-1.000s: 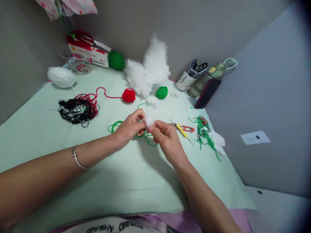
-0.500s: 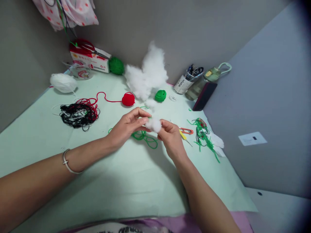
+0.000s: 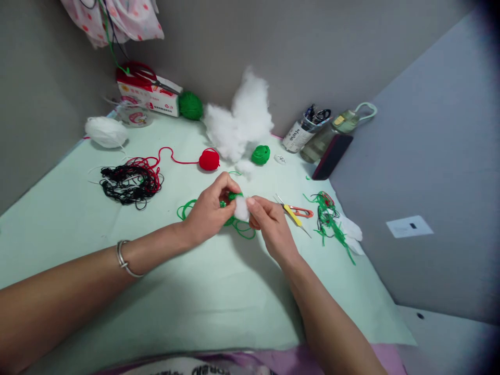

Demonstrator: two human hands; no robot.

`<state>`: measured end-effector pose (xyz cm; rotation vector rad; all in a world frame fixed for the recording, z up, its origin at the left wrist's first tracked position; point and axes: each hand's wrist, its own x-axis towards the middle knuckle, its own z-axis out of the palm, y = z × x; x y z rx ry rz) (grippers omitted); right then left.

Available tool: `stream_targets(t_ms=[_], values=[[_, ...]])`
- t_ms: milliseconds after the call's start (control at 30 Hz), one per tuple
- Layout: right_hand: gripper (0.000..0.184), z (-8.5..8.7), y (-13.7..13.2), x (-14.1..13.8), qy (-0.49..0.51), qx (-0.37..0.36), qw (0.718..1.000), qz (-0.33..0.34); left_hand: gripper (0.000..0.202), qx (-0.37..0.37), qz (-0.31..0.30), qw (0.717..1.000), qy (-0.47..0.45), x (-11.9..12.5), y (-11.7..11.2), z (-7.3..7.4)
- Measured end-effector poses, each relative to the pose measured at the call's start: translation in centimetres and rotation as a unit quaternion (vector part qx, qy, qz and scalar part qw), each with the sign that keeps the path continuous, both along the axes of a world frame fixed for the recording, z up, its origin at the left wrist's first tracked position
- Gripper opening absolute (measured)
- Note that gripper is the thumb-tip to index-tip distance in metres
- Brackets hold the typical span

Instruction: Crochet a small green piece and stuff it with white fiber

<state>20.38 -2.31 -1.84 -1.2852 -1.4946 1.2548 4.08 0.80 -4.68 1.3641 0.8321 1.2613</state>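
My left hand (image 3: 213, 211) is closed on a small green crocheted piece (image 3: 234, 196), mostly hidden by the fingers. Against that piece sits a tuft of white stuffing (image 3: 241, 209), pinched between the thumb and fingers of my right hand (image 3: 269, 221). Loops of green yarn (image 3: 244, 229) lie on the table under both hands. Just right of my right hand are a yellow-handled crochet hook (image 3: 292, 214) and orange thread snips (image 3: 303, 212). A big heap of white stuffing (image 3: 240, 120) stands behind the hands, with a small loose bit (image 3: 245, 167) in front of it.
A red yarn ball (image 3: 209, 160), a green yarn ball (image 3: 261, 154) and tangled black yarn (image 3: 130, 185) lie beyond the hands. At the back right stand a pen cup (image 3: 299, 136), a bottle (image 3: 344, 122) and a phone (image 3: 333, 157). Green yarn scraps (image 3: 330, 224) lie at right.
My right hand has brought the stuffing tuft closer against the green piece, and the tuft looks more compact. My left fingers have curled in more. The view has shifted slightly.
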Motion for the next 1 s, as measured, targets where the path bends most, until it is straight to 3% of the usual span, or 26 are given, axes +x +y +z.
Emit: stream_targets(t_ms=[100, 300, 500, 633, 800, 1000], values=[[0.039, -0.3, 0.6, 0.2, 0.016, -0.021, 0.999, -0.022, 0.016, 0.042, -0.013, 0.999, 0.026, -0.1, -0.3, 0.0], [0.031, 0.5, 0.3, 0.0, -0.067, 0.033, 0.995, -0.070, 0.016, -0.037, -0.102, 0.994, 0.016, -1.4, -0.3, 1.5], [0.032, 1.1, 0.0, 0.1, -0.131, 0.037, 0.989, -0.051, 0.027, -0.089, -0.113, 0.989, 0.018, -1.4, -0.1, 1.4], [0.028, 1.3, -0.9, -0.4, -0.147, 0.036, 0.988, -0.010, 0.020, -0.063, -0.068, 0.996, 0.013, -0.7, -0.2, 0.6], [0.024, 0.6, -1.5, -1.6, -0.095, 0.016, 0.995, -0.021, 0.018, -0.050, 0.013, 0.998, 0.020, 0.0, -0.4, 0.2], [0.033, 0.7, -0.4, -1.2, -0.026, 0.002, 0.997, -0.068, 0.018, -0.057, -0.010, 0.998, 0.013, 0.1, -0.8, 1.4]])
